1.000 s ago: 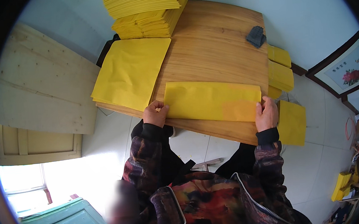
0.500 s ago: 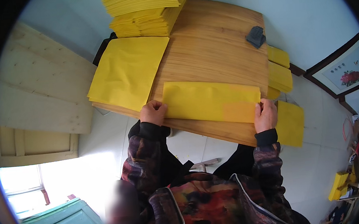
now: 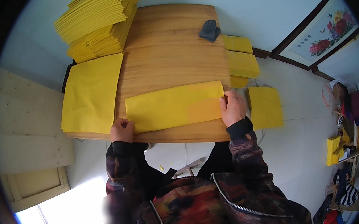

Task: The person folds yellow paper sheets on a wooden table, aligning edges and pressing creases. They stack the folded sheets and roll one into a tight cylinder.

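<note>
A folded yellow sheet [image 3: 166,108], long and narrow, lies flat along the near edge of the wooden table [image 3: 170,45]. At its lower left corner my left hand [image 3: 122,130] pinches the edge between thumb and fingers. My right hand [image 3: 233,109] holds the right end, thumb and fingers closed at the edge. An orange-tinted patch shows on the right part of the sheet. Left of it rests a pile of flat, unfolded yellow sheets [image 3: 91,93], close to my left hand. Whether the sheet is paper or cloth, I cannot tell.
Tall stacks of folded yellow sheets [image 3: 92,22] stand at the table's back left. A grey glove-like cloth [image 3: 209,30] lies near the far right corner. More yellow bundles [image 3: 242,64] sit beyond the right edge. A framed flower picture [image 3: 321,33] leans by the wall.
The whole view has turned and shifted, so the table now sits further left and straighter. Both hands remain at the two ends of the folded sheet.
</note>
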Action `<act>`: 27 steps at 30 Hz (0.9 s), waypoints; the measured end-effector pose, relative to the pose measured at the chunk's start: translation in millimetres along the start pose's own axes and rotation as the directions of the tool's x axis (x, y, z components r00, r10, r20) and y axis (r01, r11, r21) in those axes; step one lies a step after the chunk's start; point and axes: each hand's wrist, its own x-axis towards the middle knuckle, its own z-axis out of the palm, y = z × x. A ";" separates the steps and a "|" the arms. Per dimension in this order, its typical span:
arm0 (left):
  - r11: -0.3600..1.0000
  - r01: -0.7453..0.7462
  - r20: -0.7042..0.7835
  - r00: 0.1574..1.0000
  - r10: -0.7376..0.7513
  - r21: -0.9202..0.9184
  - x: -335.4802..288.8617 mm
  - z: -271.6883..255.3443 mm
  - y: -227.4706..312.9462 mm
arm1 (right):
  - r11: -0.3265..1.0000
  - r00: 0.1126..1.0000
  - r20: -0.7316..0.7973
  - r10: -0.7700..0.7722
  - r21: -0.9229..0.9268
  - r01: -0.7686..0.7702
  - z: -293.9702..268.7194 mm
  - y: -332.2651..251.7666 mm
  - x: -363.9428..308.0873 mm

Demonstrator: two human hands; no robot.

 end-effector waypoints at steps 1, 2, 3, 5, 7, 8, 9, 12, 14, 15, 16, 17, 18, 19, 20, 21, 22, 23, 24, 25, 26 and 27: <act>1.000 -0.007 -0.009 1.000 0.007 0.016 0.1 0.7 1.3 | 1.000 1.000 -0.009 0.002 0.007 -0.002 0.6 0.8 -0.1; 1.000 0.000 -0.005 1.000 0.001 0.019 -0.1 1.1 2.2 | 1.000 1.000 -0.006 0.002 0.014 -0.002 1.6 1.7 -0.4; 1.000 0.008 -0.003 1.000 -0.008 0.024 -0.5 0.5 2.4 | 1.000 1.000 -0.001 0.001 0.022 -0.001 2.5 2.6 -0.9; 0.999 0.016 0.003 1.000 -0.017 0.035 -0.4 0.1 2.4 | 1.000 1.000 0.012 0.008 0.017 -0.009 4.1 3.8 -1.9; 0.999 0.020 0.013 1.000 -0.020 0.046 0.6 0.0 1.8 | 1.000 1.000 0.017 0.011 0.023 -0.011 2.9 4.2 -1.2; 0.999 0.000 0.011 1.000 -0.001 0.045 1.1 0.5 1.5 | 0.999 1.000 0.015 0.009 0.032 -0.010 0.9 3.6 0.1; 0.999 -0.013 0.009 1.000 0.012 0.045 1.4 1.0 1.3 | 0.999 0.999 0.036 0.021 0.032 -0.022 -1.6 1.5 1.4; 1.000 -0.016 -0.004 1.000 0.016 0.021 0.1 1.1 0.7 | 0.995 0.995 0.025 0.095 0.031 -0.096 -12.2 -13.2 7.5; 1.000 -0.005 -0.003 1.000 0.005 0.004 -1.2 1.5 1.5 | 0.993 0.996 -0.036 -0.086 0.075 0.088 -15.9 -31.8 10.9; 1.000 0.002 0.003 1.000 -0.002 0.001 -1.8 1.2 2.1 | 0.985 0.988 -0.054 -0.148 0.087 0.152 -15.0 -43.6 11.2; 1.000 -0.001 0.002 1.000 0.001 -0.004 -2.1 0.8 2.6 | 0.961 0.973 -0.021 -0.228 0.156 0.228 -11.0 -57.5 9.5; 1.000 0.006 0.004 1.000 -0.006 -0.004 -2.2 0.7 3.3 | 0.939 0.958 0.059 -0.281 0.225 0.262 -6.4 -69.9 7.8; 1.000 0.006 -0.002 1.000 -0.006 -0.007 -2.1 0.9 3.9 | 0.928 0.945 0.081 -0.316 0.236 0.289 0.4 -81.5 6.4; 1.000 0.024 0.000 1.000 -0.024 -0.009 -2.2 0.8 4.2 | 0.901 0.920 0.090 -0.382 0.257 0.350 6.8 -89.6 5.0; 1.000 0.014 -0.002 1.000 -0.014 -0.004 -2.2 0.3 4.1 | 0.905 0.915 0.114 -0.387 0.234 0.354 11.8 -93.6 4.0; 1.000 0.022 0.006 1.000 -0.022 0.002 -2.0 0.3 3.8 | 0.906 0.905 0.145 -0.399 0.213 0.365 17.3 -95.9 2.9; 0.999 0.042 0.015 0.999 -0.042 0.012 -2.0 0.9 3.5 | 0.907 0.897 0.171 -0.407 0.195 0.374 21.9 -96.0 1.9; 1.000 0.010 0.016 1.000 -0.010 0.008 -1.8 2.2 3.6 | 0.911 0.896 0.183 -0.405 0.169 0.377 26.0 -94.4 1.9; 1.000 -0.007 0.011 1.000 0.007 0.011 -1.4 3.5 3.6 | 0.912 0.895 0.188 -0.404 0.152 0.380 28.9 -91.5 2.2; 1.000 0.002 0.004 1.000 -0.002 0.026 -1.7 2.2 2.8 | 0.910 0.891 0.193 -0.411 0.143 0.389 31.7 -89.3 3.0; 0.999 0.007 -0.014 1.000 -0.007 0.031 -3.2 3.0 2.9 | 0.918 0.889 0.232 -0.395 0.137 0.372 32.6 -86.0 2.9; 0.999 0.029 -0.016 0.999 -0.029 0.036 -3.5 2.9 3.2 | 0.925 0.884 0.274 -0.379 0.115 0.361 34.2 -83.8 4.3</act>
